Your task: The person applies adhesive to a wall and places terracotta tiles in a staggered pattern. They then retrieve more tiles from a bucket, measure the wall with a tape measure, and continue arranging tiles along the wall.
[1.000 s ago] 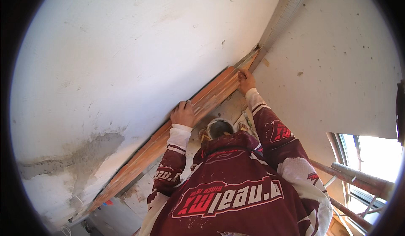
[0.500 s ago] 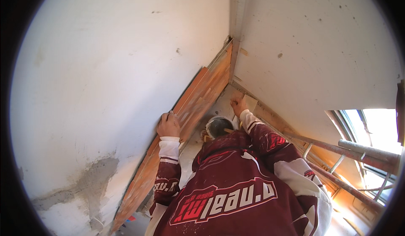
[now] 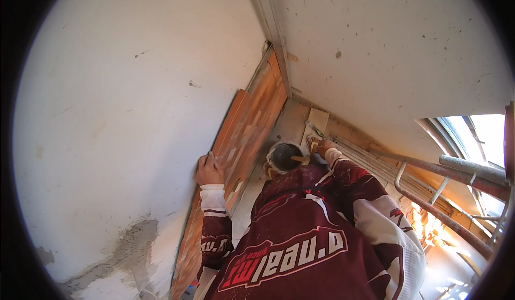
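Note:
My left hand (image 3: 209,169) is at the upper edge of the reddish-brown strip cladding (image 3: 252,120) on the left wall. Its fingers are bent and close together, gripping the edge of a strip there. Lower down, my right hand (image 3: 323,147) reaches toward the floor, just right of a dark round bucket (image 3: 284,157). Its fingertips are partly hidden, and I cannot make out anything in them. A small tool with a greenish handle (image 3: 317,131) lies just beyond that hand, by a pale flat board (image 3: 317,120).
A sloping white ceiling (image 3: 375,48) comes down on the right. Rusty metal tubing like a ladder or scaffold frame (image 3: 445,174) stands at the right, beside a bright roof window (image 3: 485,139). Long pale strips (image 3: 365,158) lie along the low right side. Grey patching (image 3: 129,246) marks the left wall.
My right hand has drawn back from over the pale board to beside the bucket, uncovering the greenish-handled tool. My left hand stays at the cladding's upper edge. The view has turned slightly.

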